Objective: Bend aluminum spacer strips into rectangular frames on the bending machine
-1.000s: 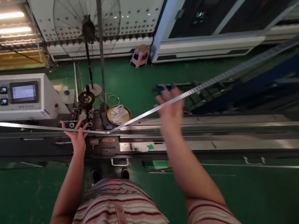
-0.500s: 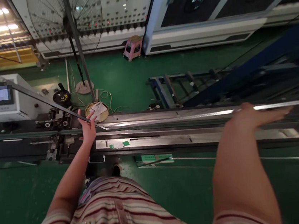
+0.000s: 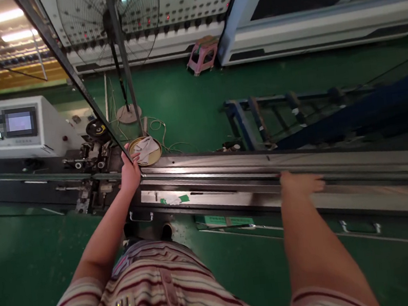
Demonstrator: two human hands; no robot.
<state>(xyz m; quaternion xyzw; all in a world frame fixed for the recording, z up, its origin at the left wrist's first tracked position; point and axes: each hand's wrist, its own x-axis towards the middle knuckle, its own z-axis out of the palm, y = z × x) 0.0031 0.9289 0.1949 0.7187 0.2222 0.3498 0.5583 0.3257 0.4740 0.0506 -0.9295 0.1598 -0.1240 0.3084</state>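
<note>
A long, thin metal bar [image 3: 206, 175] with a bend in it lies along the bench channel. Its other leg [image 3: 82, 88] rises from the bend toward the upper left. My left hand [image 3: 131, 175] holds this rising leg close to the bend, the bar between thumb and fingers. Farther right, my right hand [image 3: 299, 184] rests at the bar's lying part, fingers stretched out to the right; it is slightly blurred. Just behind my left hand is a round tray [image 3: 157, 154] with a pale cloth [image 3: 145, 149] in it.
The metal bench [image 3: 231, 194] runs across the view. Left of my left hand sit clamp fittings [image 3: 92, 158] and a control box with a screen [image 3: 20, 122]. Beyond stand a fan [image 3: 110, 26], a pink stool [image 3: 203, 55] and a blue rack [image 3: 241, 124]. A handle [image 3: 362, 228] juts from the bench front.
The bar's lying part has dropped from above the bench into the channel. My right hand has moved down and closer in. The rising leg stands steeper, and the view has shifted left.
</note>
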